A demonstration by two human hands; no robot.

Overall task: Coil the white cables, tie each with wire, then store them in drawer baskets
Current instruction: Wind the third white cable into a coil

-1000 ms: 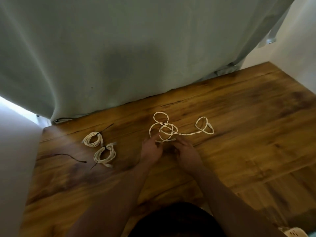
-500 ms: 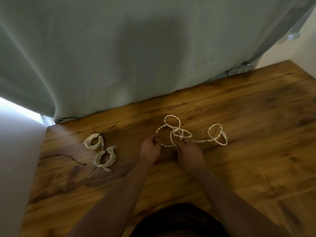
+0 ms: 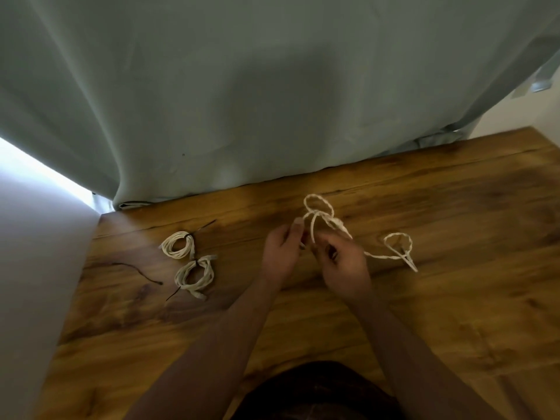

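Fingers (image 3: pixel 298 230) of the left hand (image 3: pixel 280 256) are curled, and the thumb and forefinger pinch the loose white cable (image 3: pixel 312 228) just above centre frame. The right hand (image 3: pixel 345 265) sits close beside it, its fingers (image 3: pixel 325 242) bent inward and gripping a strand of the same cable. Both hands are raised slightly off the wooden floor (image 3: pixel 424 328).

From the hands the cable rises into a small loop toward the top of the frame, crosses itself, then trails right along the floor to a second loop (image 3: pixel 409 239), ending in a plug (image 3: pixel 412 264) right of centre.

Left of the hands, well apart from them, lie two finished coils, each bound with dark wire: the upper coil (image 3: pixel 180 255) and, just below it and almost touching, the lower coil (image 3: pixel 194 288). Farther left a spare black wire (image 3: pixel 142 272) lies alone on the boards.

A grey-green curtain (image 3: pixel 242 86) fills the upper half of the frame, and its hem meets the floor. A pale wall (image 3: pixel 36 237) runs down the left edge.
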